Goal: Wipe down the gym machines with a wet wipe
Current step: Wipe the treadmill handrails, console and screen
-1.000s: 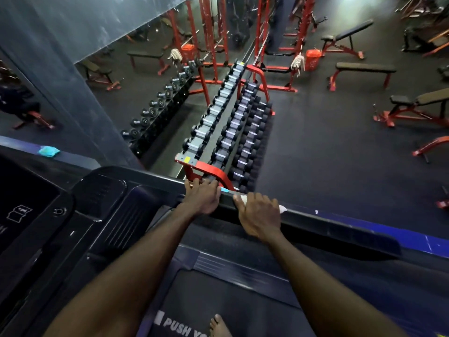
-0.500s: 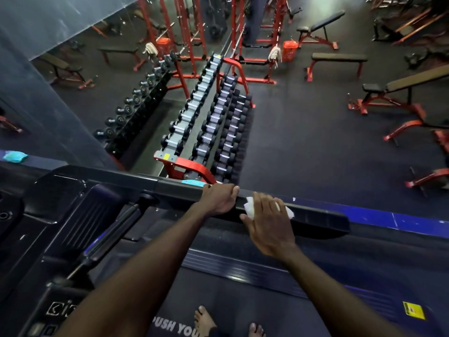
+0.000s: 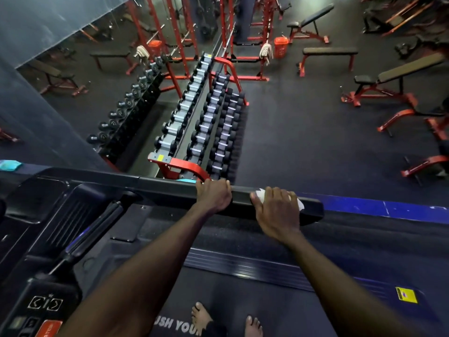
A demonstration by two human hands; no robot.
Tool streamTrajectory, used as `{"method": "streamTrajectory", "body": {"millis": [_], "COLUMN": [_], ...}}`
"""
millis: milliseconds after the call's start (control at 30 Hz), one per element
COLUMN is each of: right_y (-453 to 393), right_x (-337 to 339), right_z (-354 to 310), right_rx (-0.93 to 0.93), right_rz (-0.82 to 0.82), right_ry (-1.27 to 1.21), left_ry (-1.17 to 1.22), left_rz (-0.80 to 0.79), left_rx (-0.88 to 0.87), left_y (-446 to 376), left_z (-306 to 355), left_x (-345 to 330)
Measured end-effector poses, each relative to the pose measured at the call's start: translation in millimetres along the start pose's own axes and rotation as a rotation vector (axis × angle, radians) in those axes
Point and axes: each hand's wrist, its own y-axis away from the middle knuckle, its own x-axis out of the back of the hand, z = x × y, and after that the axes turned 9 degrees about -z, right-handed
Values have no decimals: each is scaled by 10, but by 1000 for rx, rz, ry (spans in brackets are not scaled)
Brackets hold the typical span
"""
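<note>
I stand on a black treadmill, facing its right handrail point(image 3: 158, 188). My left hand point(image 3: 213, 195) grips the top of this rail, fingers curled over its far edge. A little to the right, my right hand point(image 3: 277, 212) lies over a white wet wipe point(image 3: 300, 206) and holds it against the rail near the rail's rounded end. The wipe shows at both sides of the hand; the rest is hidden under the palm.
The treadmill console point(image 3: 43, 305) is at the lower left and the belt point(image 3: 267, 300), with my bare feet point(image 3: 201, 317), is below. Beyond the rail stand a red dumbbell rack point(image 3: 206, 122), a mirror wall and red benches point(image 3: 401, 76). A blue cloth point(image 3: 8, 165) lies far left.
My right hand has slid to the right along the handrail with the wipe, toward the rail's end. My left hand keeps its grip on the rail.
</note>
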Motion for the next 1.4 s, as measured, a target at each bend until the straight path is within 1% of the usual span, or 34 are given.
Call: {"method": "streamTrajectory", "body": {"millis": [67,133,200,233,300,400,433,467,567,600,633,733,767,833,900,933,967,1000,1033,1100,1167,1233,1300,1333,1400], "right_y": [-52,56,236,282,252,66,60,103,324,341,296,16,-18,86,253,274,242,185,91,-1,4,22,58,62,22], "right_x": [46,3,-61,-78,-90,-8,0,-13,-120,-111,-88,23,41,20,-48,-99,-133,-154,-154,-92,-83,-153,-219,-214,-185], "right_z": [-106,-38,204,340,419,215,169,189,499,584,619,545,514,554,664,715,724,712,674,627,623,634,670,695,744], "right_rx": [-60,50,195,225,165,-50,-61,-32,110,100,55,-159,-182,-119,-27,-16,-35,-105,-219,-464,-609,-764,-941,-957,-844], "right_rz": [-14,-3,24,38,49,82,93,91,118,138,145,142,135,107,140,165,201,249,303,379,445,423,295,256,324], "right_ry": [-25,-47,-40,-23,2,-35,-53,-65,-50,-32,-20,-26,-23,-45,-86,-126,-185,-275,-401,-765,-1225,-1680,-1923,-1997,-2104], "left_ry": [1,7,2,2,3,-9,-7,-4,-5,-5,-2,-17,-26,-37,-54,-61,-66,-76,-87,-102,-115,-127,-132,-130,-120], "left_rz": [-11,-26,-22,-17,-11,-13,-14,-19,-33,-33,-38,-79,-86,-110,-120,-117,-108,-101,-92,-80,-58,-35,-24,-25,-22], "left_rx": [-14,-37,-45,-44,-43,-34,-30,-29,-43,-50,-60,-133,-161,-221,-255,-264,-268,-274,-274,-274,-274,-275,-273,-272,-263], "left_y": [25,52,52,51,53,49,48,47,2,-4,-11,-45,-53,-77,-117,-126,-128,-139,-148,-151,-141,-142,-138,-137,-147], "left_z": [104,179,209,216,212,246,248,253,276,293,323,524,586,695,723,715,697,703,695,701,707,709,702,702,695], "left_x": [-23,-39,-49,-53,-48,-26,-22,-17,-6,-6,-3,-40,-46,-44,-41,-41,-33,-49,-48,-83,-99,-101,-109,-120,-128]}}
